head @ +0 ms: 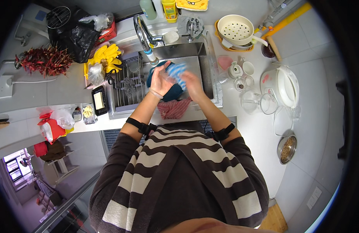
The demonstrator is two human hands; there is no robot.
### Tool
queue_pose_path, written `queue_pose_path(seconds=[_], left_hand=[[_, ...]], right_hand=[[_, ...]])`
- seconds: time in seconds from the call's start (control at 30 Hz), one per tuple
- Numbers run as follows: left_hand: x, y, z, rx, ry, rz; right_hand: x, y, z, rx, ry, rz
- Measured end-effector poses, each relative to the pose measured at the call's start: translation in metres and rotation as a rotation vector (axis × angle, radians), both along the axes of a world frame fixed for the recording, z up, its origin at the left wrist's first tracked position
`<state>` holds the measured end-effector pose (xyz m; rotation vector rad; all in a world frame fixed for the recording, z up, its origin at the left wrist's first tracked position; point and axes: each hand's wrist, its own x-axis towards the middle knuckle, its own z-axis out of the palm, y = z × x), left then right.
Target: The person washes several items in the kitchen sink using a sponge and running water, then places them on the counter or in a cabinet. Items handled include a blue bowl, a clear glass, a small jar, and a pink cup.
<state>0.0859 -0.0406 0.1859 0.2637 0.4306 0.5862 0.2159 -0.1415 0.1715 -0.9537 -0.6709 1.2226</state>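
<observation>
A blue-and-white striped cloth, blurred by motion, is between my two hands above the sink. My right hand grips its right side. My left hand is raised beside the cloth, palm showing and fingers partly spread; whether it touches the cloth is unclear. Below both hands, a dark teal basin sits in the sink. The chrome faucet arches over from behind, its spout end just above my left fingertips. A red striped cloth hangs over the sink's front edge.
A metal dish rack occupies the sink's left part, with yellow rubber gloves behind it. Farther left are a black tray and dried red chilies. On the right stand a white colander, glass jugs and a white rice cooker.
</observation>
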Motion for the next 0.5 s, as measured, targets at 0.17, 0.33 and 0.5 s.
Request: queue_pose_path(seconds=[0.17, 0.33, 0.5], left_hand=[[0.0, 0.005, 0.001, 0.068, 0.116, -0.217], [0.01, -0.002, -0.01, 0.043, 0.318, -0.305], [0.031, -0.016, -0.031, 0.034, 0.367, 0.022]], right_hand=[[-0.008, -0.007, 0.019, 0.309, -0.901, 0.103], [-0.002, -0.018, -0.001, 0.231, -1.395, 0.083], [0.01, -0.027, 0.002, 0.135, -1.037, -0.057]])
